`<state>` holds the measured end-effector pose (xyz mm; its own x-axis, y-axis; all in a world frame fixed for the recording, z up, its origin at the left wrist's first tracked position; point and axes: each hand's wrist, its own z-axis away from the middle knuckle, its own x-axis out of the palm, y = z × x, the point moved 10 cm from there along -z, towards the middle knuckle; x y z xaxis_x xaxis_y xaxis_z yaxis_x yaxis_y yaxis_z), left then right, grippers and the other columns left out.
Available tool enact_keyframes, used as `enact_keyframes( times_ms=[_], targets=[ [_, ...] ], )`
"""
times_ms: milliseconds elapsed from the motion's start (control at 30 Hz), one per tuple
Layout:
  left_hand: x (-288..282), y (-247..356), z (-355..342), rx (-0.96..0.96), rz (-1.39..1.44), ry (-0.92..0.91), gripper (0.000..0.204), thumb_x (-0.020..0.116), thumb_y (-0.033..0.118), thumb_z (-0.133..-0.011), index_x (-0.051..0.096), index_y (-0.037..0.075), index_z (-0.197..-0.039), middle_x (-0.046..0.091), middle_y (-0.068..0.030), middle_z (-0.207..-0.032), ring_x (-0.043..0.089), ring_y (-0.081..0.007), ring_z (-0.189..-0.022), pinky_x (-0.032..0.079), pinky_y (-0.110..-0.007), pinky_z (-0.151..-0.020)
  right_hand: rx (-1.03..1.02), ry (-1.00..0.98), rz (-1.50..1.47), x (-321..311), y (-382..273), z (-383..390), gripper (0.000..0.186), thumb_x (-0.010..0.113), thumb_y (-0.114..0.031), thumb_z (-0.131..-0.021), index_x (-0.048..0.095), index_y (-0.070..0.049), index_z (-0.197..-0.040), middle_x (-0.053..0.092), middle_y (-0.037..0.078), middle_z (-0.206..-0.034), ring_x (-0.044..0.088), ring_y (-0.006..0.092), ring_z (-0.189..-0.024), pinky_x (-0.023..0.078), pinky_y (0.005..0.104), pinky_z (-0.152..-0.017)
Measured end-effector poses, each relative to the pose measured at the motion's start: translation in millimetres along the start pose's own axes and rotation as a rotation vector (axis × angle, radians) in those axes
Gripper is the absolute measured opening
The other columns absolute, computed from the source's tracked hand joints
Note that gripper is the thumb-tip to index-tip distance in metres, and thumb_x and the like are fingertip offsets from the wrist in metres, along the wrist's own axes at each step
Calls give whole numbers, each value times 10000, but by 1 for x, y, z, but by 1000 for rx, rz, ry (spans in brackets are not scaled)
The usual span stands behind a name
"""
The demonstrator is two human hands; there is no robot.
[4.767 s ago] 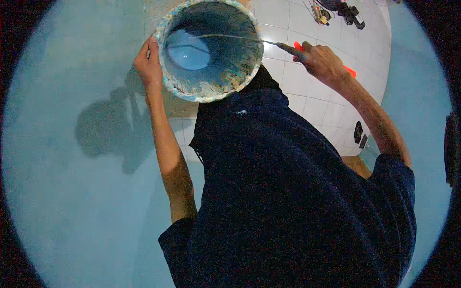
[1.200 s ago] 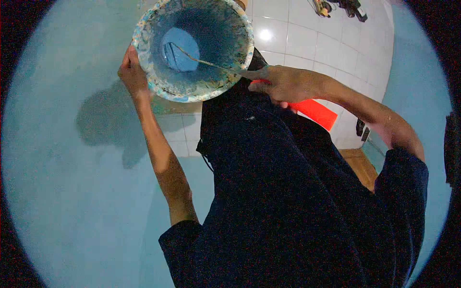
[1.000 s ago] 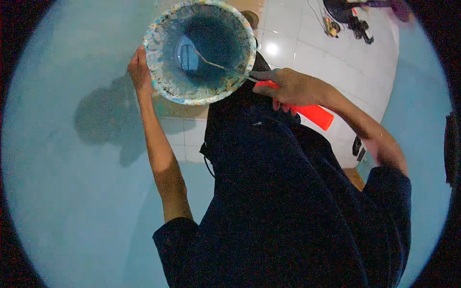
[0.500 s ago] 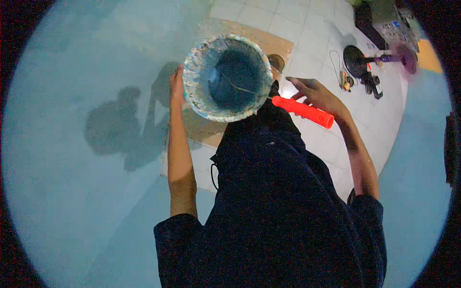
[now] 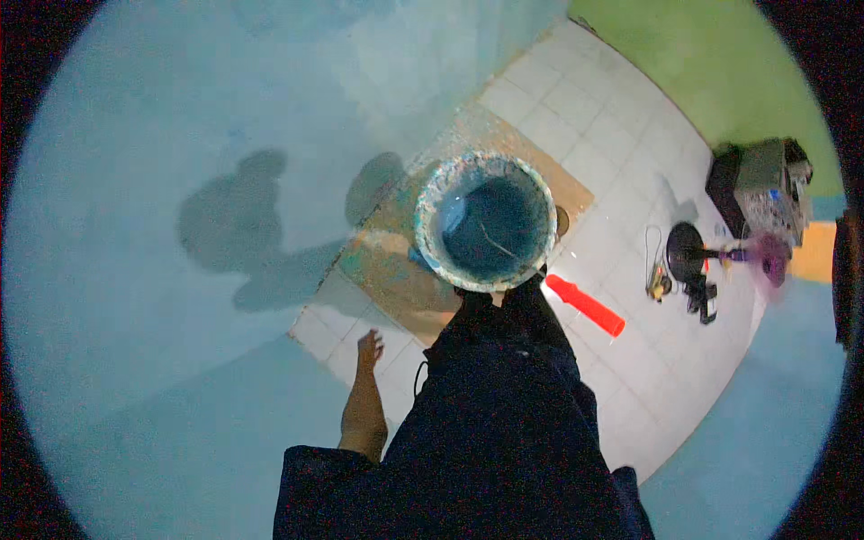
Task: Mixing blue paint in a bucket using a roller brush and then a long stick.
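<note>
A paint-crusted bucket point(image 5: 425, 202) with dark blue-grey paint inside stands before me, past the front of my dark clothes. Over its right rim leans a paint roller point(image 5: 587, 308). Its red handle sticks out to the lower right and its thin metal rod runs down into the bucket, where the roller head is hidden. Short of the bucket, at the lower left, my left hand point(image 5: 369, 347) is in the air with its fingers loosely apart and nothing in it. My right hand is out of view. What supports the bucket cannot be made out.
A paint-spattered brown sheet point(image 5: 396, 301) lies on the white tiled floor point(image 5: 621, 180) along the pale blue wall point(image 5: 135, 135). To the right are a fan point(image 5: 688, 252), a cord, small black items point(image 5: 700, 297) and a grey box point(image 5: 765, 184). A green wall point(image 5: 702, 72) rises behind.
My left hand has let go of the bucket's side and drawn back toward me. My right hand has left the roller handle and gone out of view. The bucket appears lower and farther right.
</note>
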<state>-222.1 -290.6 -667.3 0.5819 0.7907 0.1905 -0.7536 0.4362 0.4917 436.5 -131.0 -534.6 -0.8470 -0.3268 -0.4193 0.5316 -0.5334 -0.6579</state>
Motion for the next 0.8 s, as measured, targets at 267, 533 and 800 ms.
enact_keyframes(
  times_ms=[267,533,800],
  targets=[
    [-1,-147,116,-42,29,278,392,602,393,-861,594,73,-1087,615,-125,-928,580,-194,-646,434,-304,-478,-235,-81,305,-59,-9,-77,363,544,-365,-906,643,-65,-1083,666,118,-820,647,171,-735,508,315,-585],
    [161,-10,129,833,-150,227,294,541,220,-936,541,52,-1178,601,-54,-1012,564,-134,-819,472,-254,-669,-376,143,7,-219,-234,17,346,493,-199,-955,519,-75,-1277,651,97,-867,613,135,-702,505,269,-606],
    [566,171,617,1660,-291,-5,325,516,240,-941,533,21,-1180,507,-29,-933,504,-127,-787,459,-283,-717,-861,781,-320,-465,-289,328,162,555,-66,-891,605,21,-1018,658,110,-861,613,144,-736,505,271,-667]
  ],
)
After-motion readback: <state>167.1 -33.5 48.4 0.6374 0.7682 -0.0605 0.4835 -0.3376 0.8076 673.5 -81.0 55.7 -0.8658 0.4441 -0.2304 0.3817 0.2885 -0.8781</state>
